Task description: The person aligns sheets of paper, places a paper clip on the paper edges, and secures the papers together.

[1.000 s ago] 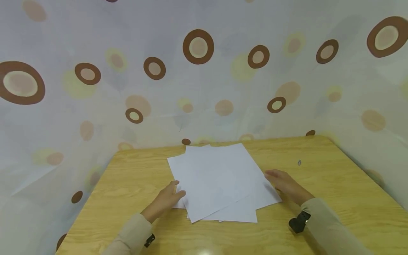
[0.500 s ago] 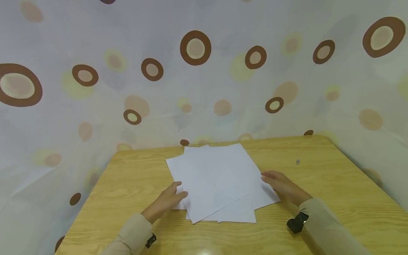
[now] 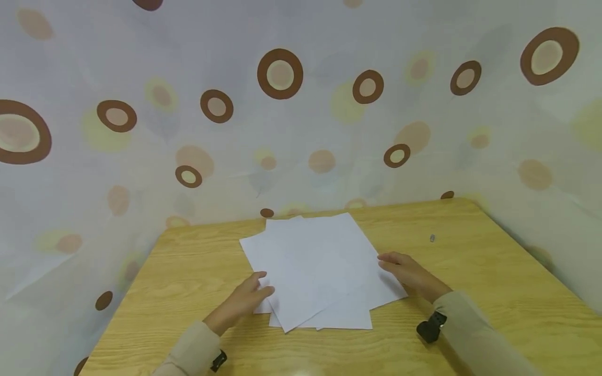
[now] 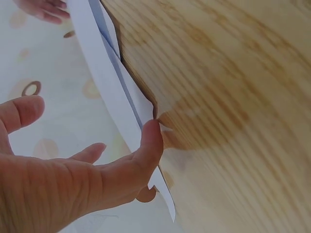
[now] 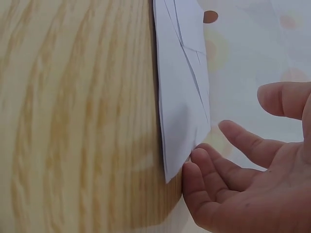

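Note:
Several white sheets of paper [image 3: 315, 266] lie overlapping and fanned unevenly on the wooden table. My left hand [image 3: 239, 301] is at the left side of the pile, thumb and fingers spread apart. In the left wrist view, a fingertip of the left hand [image 4: 82, 182] touches the sheets' edge near the tabletop. At the right edge of the pile is my right hand [image 3: 414, 274], its fingertips against the paper. The right wrist view shows the right hand [image 5: 257, 194] with fingers bent loosely beside a sheet's corner and the thumb held away. Neither hand grips the sheets.
A small metal object, perhaps a paper clip [image 3: 432, 238], lies on the table [image 3: 494, 282] to the right of the pile. A light curtain-like backdrop [image 3: 301, 130] with brown circles stands behind the table and along both sides.
The head view has shifted slightly, moving the whole scene left in the frame. Relative to the sheets, both hands have drawn slightly inward. The sheets still lie in much the same fan.

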Demonstrator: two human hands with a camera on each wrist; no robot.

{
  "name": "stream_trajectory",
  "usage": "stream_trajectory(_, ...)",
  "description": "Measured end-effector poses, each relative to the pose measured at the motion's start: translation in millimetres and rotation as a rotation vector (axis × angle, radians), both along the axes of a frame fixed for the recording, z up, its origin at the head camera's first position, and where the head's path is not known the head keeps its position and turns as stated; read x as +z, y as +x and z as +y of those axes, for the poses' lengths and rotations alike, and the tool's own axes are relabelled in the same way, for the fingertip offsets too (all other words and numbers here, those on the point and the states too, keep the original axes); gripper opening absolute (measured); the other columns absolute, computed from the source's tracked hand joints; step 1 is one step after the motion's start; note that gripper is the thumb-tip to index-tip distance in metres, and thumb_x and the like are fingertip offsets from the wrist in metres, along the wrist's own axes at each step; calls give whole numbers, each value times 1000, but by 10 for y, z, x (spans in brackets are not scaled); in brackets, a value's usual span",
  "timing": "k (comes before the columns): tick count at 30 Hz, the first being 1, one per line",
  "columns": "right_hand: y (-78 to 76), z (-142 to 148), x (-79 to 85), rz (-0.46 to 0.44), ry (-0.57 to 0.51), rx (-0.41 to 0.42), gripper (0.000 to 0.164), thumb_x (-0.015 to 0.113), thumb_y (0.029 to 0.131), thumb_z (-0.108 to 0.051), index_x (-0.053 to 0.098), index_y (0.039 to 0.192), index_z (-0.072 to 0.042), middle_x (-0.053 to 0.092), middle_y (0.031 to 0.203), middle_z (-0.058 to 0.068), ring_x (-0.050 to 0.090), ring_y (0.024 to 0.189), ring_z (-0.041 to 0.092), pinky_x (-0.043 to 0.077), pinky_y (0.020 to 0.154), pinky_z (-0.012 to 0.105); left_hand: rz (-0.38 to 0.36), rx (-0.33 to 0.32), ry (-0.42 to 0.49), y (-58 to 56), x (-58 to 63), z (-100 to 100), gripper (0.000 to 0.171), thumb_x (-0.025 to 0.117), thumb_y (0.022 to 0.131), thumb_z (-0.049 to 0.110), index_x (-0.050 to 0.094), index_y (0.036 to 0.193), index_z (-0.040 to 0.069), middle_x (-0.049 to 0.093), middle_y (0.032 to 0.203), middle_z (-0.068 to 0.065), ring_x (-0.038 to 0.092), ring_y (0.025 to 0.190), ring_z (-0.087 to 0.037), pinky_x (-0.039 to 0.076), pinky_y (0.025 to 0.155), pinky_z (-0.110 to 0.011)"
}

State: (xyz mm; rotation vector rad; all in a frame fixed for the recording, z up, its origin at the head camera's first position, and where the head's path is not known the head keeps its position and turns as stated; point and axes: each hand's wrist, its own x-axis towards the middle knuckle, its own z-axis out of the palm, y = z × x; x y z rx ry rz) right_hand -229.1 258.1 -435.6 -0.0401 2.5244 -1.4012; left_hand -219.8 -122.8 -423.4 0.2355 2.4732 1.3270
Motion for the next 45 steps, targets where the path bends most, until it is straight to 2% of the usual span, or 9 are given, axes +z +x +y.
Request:
stream_trajectory(7,-13,4,2,43,-2,-10,51,42,94,-34,38,131,0,39,131,22,34,121,37,32,95,51,11,-25,13,-25,13,39,55,50,90,30,32,134,2,30,134,-30,28,123,-46,30,94,-57)
stream_trajectory(14,-35,6,-34,6,-27,-13,53,43,93,-35,36,132,0,38,132,22,35,121,37,34,93,51,-47,-13,13,-34,42,24,56,50,90,30,30,134,1,26,137,-30,25,124,-47,29,93,-58)
stream_trajectory(21,-49,-34,-48,15,37,-37,50,44,92,-35,40,129,-1,45,126,19,42,115,34,38,90,46,-72,-20,30,-41,26,-25,57,49,90,31,29,135,2,24,137,-31,22,124,-47,28,93,-59)
stream_trajectory(30,-37,-16,10,15,-4,-26,52,42,93,-36,37,131,-1,39,131,21,35,121,37,34,93,51,-52,-25,38,-84,58,8,57,49,90,30,29,135,1,24,138,-29,22,125,-46,28,95,-57)
stream_trajectory(35,-28,9,20,30,11,-28,52,41,94,-36,36,131,0,38,132,22,32,122,38,30,97,51,-62,-56,30,-125,68,56,57,49,91,30,28,135,1,25,137,-29,23,126,-44,28,96,-57)
stream_trajectory(39,-39,20,38,30,-1,1,53,42,93,-36,35,132,0,38,133,21,32,123,37,28,98,51,-70,-74,7,-152,79,83,57,49,90,31,30,135,2,26,136,-30,25,125,-44,28,96,-56)
stream_trajectory(45,-106,6,68,3,-35,28,65,44,90,-45,33,132,3,35,134,25,33,123,39,34,95,51,-102,-75,-21,-164,67,56,58,50,89,33,31,135,4,26,138,-28,23,126,-43,26,97,-57)
